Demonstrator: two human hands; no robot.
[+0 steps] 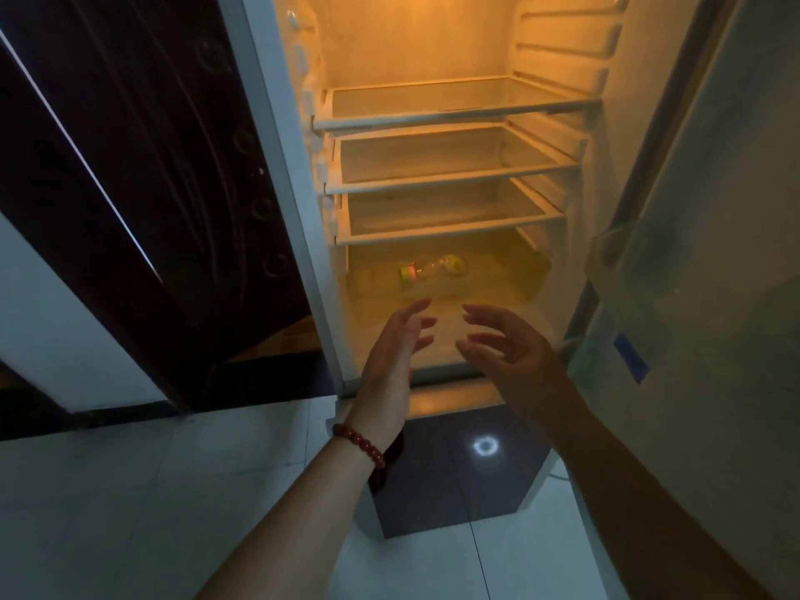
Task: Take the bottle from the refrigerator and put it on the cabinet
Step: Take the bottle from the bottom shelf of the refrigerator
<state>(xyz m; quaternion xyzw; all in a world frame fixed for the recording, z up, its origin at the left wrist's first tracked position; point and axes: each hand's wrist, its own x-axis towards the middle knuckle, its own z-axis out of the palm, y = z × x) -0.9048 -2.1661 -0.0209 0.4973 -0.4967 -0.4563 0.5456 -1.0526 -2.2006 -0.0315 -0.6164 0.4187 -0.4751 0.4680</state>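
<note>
The fridge is seen standing open, lit in amber from within, with its door swung out at 3 o'clock. Three glass shelves are stacked in the upper part. The bottle is found below the lowest shelf, in the bottom compartment. It is laid on its side, with a yellow-green end turned toward 9 o'clock and a yellowish band toward 3 o'clock. Its finer detail is lost in the haze.

Both hands are held out in front of the bottom compartment, at 6 o'clock from the bottle and clear of it. The left hand is opened wide, its fingers nearly straight and pointed toward 12 o'clock, and nothing is held in it. The right hand is also opened, its fingers loosely spread and bent toward 9 o'clock, and nothing is held in it. The palms are turned toward each other with a gap kept between them. A red bead bracelet is worn on the left wrist.

A dark panelled door is seen at 9 o'clock of the fridge. A pale tiled floor is spread at 7 o'clock, and a ring of light is reflected on the dark panel at 6 o'clock of the hands. A blue sticker is fixed low on the fridge door.
</note>
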